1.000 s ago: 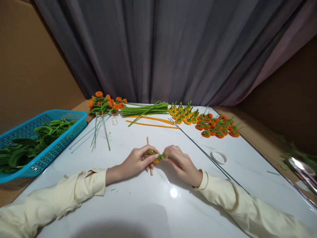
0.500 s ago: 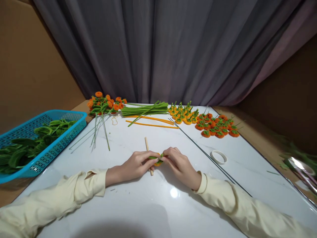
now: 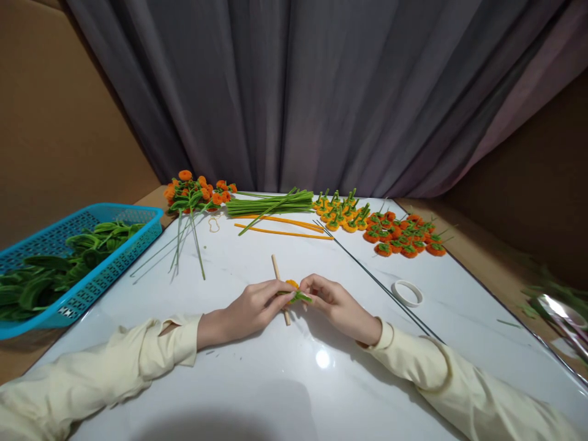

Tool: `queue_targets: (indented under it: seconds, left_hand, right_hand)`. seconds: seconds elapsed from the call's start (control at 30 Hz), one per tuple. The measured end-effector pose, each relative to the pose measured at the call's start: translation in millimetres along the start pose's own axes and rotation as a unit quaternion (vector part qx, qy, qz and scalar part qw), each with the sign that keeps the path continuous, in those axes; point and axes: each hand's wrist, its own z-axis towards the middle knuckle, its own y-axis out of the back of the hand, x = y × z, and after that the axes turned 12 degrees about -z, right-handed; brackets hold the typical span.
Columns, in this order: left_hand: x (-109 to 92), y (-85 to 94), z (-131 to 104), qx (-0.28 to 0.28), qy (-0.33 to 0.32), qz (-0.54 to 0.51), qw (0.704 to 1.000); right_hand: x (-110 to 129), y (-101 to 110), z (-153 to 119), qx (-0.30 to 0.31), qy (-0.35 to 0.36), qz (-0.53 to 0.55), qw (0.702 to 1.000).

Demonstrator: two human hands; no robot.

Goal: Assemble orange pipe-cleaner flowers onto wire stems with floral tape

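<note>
Near the middle of the white table, my left hand (image 3: 257,309) pinches a small yellow-orange and green fuzzy piece (image 3: 301,296) between thumb and fingers. My right hand (image 3: 337,306) is at the right side of the same piece, its thumb and finger closed on the green part. A thin wooden stick (image 3: 275,267) lies under the fingertips of my left hand, its upper end and lower tip showing. Part of the piece is hidden by my fingers.
A blue basket (image 3: 108,277) of green leaves stands left. Orange flowers (image 3: 185,176), green stems (image 3: 275,205), yellow pieces (image 3: 351,225) and orange pieces (image 3: 408,250) line the back. A white tape ring (image 3: 421,295) lies right, beside dark wires (image 3: 367,269).
The small piece has turned, so that its green part points right and yellow-orange shows above. My right hand has shifted slightly right, and the wooden stick has tilted more.
</note>
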Motion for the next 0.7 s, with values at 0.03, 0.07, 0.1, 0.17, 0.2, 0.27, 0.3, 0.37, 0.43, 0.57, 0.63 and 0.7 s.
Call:
queue_targets:
  seconds: [0.03,0.07,0.1,0.17,0.2,0.27,0.3,0.37,0.43,0.57,0.63,0.7]
  left_hand:
    - [-1.0,-0.2,0.4,-0.007,0.014,-0.01,1.0]
    - [-2.1,-0.6,0.9,-0.013,0.032,-0.025,0.999]
    - [-3.1,-1.1,1.3,-0.018,0.051,-0.045,0.998]
    - [-4.7,-2.6,2.2,-0.025,0.094,-0.102,0.99]
    - [-5.3,-3.4,2.6,-0.027,0.115,-0.135,0.984]
    - [-6.1,-5.1,3.5,-0.026,0.153,-0.203,0.967]
    - [-6.4,-5.8,4.0,-0.025,0.172,-0.237,0.956]
    - [-7.0,-6.5,5.4,-0.013,0.21,-0.304,0.929]
    - [-7.5,-6.2,7.1,0.005,0.244,-0.364,0.899]
    - [-6.7,-3.2,10.5,0.038,0.294,-0.462,0.836]
    - [-5.9,-1.3,11.7,0.051,0.318,-0.5,0.804]
    - [-5.3,0.3,12.4,0.06,0.337,-0.53,0.776]
  right_hand:
    - [1.7,0.7,0.1,0.003,0.002,-0.01,1.0]
    - [3.7,1.7,0.3,0.006,0.004,-0.019,1.0]
    - [5.8,3.0,0.4,0.011,0.004,-0.028,1.0]
    - [10.2,5.8,0.5,0.02,-0.002,-0.048,0.999]
    - [12.1,7.2,0.4,0.023,-0.005,-0.058,0.998]
    - [15.2,9.2,0.1,0.022,-0.009,-0.078,0.997]
    - [16.5,9.7,-0.2,0.02,-0.008,-0.087,0.996]
    - [19.1,10.2,-1.3,0.012,0.001,-0.109,0.994]
    - [22.1,10.1,-2.8,-0.001,0.023,-0.15,0.988]
    - [27.4,9.4,-6.1,-0.047,0.104,-0.255,0.96]
    - [27.9,8.9,-7.3,-0.067,0.149,-0.286,0.944]
    - [26.6,8.5,-8.2,-0.089,0.204,-0.32,0.921]
